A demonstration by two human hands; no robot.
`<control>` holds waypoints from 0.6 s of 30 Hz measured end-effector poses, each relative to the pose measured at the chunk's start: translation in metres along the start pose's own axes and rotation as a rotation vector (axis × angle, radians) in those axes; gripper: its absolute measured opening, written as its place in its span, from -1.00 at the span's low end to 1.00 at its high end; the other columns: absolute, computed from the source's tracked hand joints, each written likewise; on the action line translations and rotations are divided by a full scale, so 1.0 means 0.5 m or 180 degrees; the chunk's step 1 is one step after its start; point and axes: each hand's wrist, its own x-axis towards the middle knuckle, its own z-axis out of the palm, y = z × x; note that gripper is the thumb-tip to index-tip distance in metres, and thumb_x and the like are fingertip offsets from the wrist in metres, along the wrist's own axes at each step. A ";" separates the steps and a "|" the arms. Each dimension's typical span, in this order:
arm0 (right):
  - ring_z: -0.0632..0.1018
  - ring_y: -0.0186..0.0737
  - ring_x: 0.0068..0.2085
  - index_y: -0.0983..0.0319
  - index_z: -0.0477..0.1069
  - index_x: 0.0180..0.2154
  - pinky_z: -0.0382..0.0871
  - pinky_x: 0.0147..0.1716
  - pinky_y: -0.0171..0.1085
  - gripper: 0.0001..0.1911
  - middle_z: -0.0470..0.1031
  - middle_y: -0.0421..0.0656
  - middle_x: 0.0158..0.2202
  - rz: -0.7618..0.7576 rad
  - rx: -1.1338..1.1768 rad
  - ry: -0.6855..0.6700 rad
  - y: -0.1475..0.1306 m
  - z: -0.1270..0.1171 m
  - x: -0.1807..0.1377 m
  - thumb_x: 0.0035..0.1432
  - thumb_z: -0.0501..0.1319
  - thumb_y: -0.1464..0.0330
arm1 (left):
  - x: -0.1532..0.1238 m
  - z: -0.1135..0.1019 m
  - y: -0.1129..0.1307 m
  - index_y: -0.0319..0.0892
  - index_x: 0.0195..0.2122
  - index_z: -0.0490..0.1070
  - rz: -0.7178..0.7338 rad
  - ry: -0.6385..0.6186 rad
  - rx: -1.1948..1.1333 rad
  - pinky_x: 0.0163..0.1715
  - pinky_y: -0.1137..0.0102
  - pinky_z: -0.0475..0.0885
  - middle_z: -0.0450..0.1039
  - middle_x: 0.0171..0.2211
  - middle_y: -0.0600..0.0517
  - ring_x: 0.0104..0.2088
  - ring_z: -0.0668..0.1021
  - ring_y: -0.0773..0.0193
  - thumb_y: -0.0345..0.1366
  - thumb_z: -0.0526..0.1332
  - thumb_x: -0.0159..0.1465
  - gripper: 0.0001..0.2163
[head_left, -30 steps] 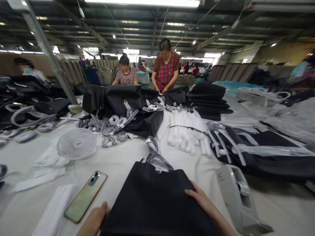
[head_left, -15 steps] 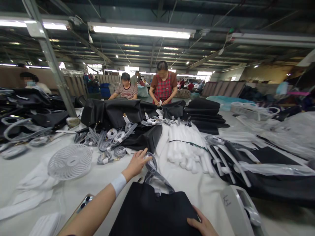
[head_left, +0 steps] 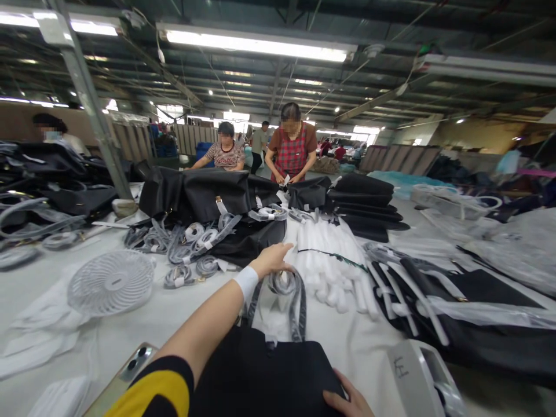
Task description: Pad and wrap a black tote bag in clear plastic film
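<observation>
A black handbag (head_left: 269, 376) lies in front of me, its plastic-wrapped handle (head_left: 299, 307) standing up in a loop at the far side. My right hand (head_left: 351, 401) grips the bag's right edge, thumb on the near face. Stretched past the bag, my left hand (head_left: 273, 259) has its fingers apart, just above the top of the handle. A coiled strap in clear wrap (head_left: 282, 282) shows within the loop under that hand; whether the fingertips touch it is unclear.
Wrapped strap coils (head_left: 178, 277) and black bags (head_left: 215, 194) stand ahead to the left. A bundle of white foam rolls (head_left: 332, 263) sits at centre right. Around me are a fan (head_left: 112, 282), a phone (head_left: 124, 376) and a white device (head_left: 423, 376). Co-workers stand opposite.
My left hand has moved right and slightly up, across the handle's top. The handle now stands in an open loop. My right hand stays on the bag's edge.
</observation>
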 end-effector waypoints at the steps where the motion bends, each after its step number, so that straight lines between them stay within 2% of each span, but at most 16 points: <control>1: 0.60 0.09 -0.13 0.36 0.07 0.25 0.46 -0.11 -0.12 0.03 0.59 0.00 -0.15 0.0025 0.0001 -0.0008 -0.002 0.000 -0.001 -0.24 0.35 0.14 | -0.001 0.018 0.002 -0.20 0.08 0.34 -0.0075 0.0175 -0.0028 -0.10 0.29 0.37 0.43 -0.04 -0.17 -0.09 0.50 0.05 -0.13 0.35 0.10 -0.46; 4: 0.61 0.08 -0.16 0.37 0.04 0.28 0.47 -0.12 -0.12 0.07 0.60 -0.02 -0.18 0.0087 0.0010 0.0005 -0.002 -0.002 -0.001 -0.24 0.35 0.14 | -0.037 0.067 -0.006 -0.18 0.18 0.21 -0.0191 0.0512 -0.0157 0.05 0.21 0.31 0.33 0.07 -0.19 0.04 0.42 0.04 -0.23 0.26 0.20 -0.48; 7: 0.62 0.10 -0.21 0.37 -0.01 0.31 0.49 -0.15 -0.09 0.15 0.61 -0.01 -0.22 0.0188 0.0040 0.0017 0.006 -0.003 0.007 -0.28 0.37 0.13 | -0.109 0.091 -0.038 -0.14 0.10 0.29 -0.0335 0.0639 -0.0321 0.08 0.22 0.30 0.37 -0.01 -0.11 0.03 0.42 0.10 -0.25 0.15 0.27 -0.64; 9: 0.62 0.12 -0.23 0.36 -0.03 0.32 0.50 -0.18 -0.06 0.21 0.61 0.01 -0.21 0.0270 0.0074 0.0014 0.011 -0.004 0.018 -0.33 0.39 0.13 | -0.168 0.095 -0.068 -0.15 0.05 0.31 -0.0590 0.0672 -0.0414 0.06 0.20 0.31 0.39 -0.07 -0.11 0.00 0.43 0.09 -0.20 0.11 0.29 -0.68; 12: 0.62 0.15 -0.22 0.34 -0.03 0.33 0.51 -0.20 -0.04 0.26 0.60 0.04 -0.17 0.0416 0.0081 -0.0001 0.009 -0.003 0.030 -0.40 0.43 0.15 | -0.265 0.097 -0.110 -0.26 0.08 0.28 -0.1140 0.0556 -0.0564 -0.06 0.15 0.37 0.41 -0.16 -0.16 -0.12 0.48 0.02 -0.07 0.13 0.26 -0.54; 14: 0.62 0.14 -0.18 0.34 -0.04 0.33 0.51 -0.18 -0.05 0.26 0.59 0.03 -0.14 0.0412 0.0050 -0.0061 -0.004 0.002 0.032 -0.40 0.44 0.18 | -0.327 0.101 -0.126 -0.32 0.10 0.27 -0.1469 0.0354 -0.0728 -0.17 0.19 0.41 0.42 -0.21 -0.17 -0.26 0.51 0.06 0.01 0.17 0.19 -0.42; 16: 0.61 0.11 -0.16 0.36 -0.08 0.34 0.51 -0.15 -0.07 0.26 0.60 0.01 -0.17 0.0341 0.0007 -0.0101 -0.023 0.012 0.031 -0.36 0.45 0.23 | -0.378 0.106 -0.130 -0.32 0.12 0.26 -0.1686 0.0163 -0.0934 -0.23 0.26 0.41 0.43 -0.22 -0.14 -0.33 0.51 0.14 0.05 0.22 0.13 -0.35; 18: 0.62 0.07 -0.23 0.37 -0.13 0.34 0.50 -0.18 -0.06 0.25 0.62 -0.04 -0.27 0.0301 -0.0092 -0.0080 -0.043 0.025 0.032 -0.32 0.45 0.27 | -0.412 0.108 -0.124 -0.29 0.15 0.24 -0.1830 0.0036 -0.1155 -0.25 0.32 0.40 0.44 -0.24 -0.08 -0.34 0.51 0.18 0.07 0.23 0.10 -0.32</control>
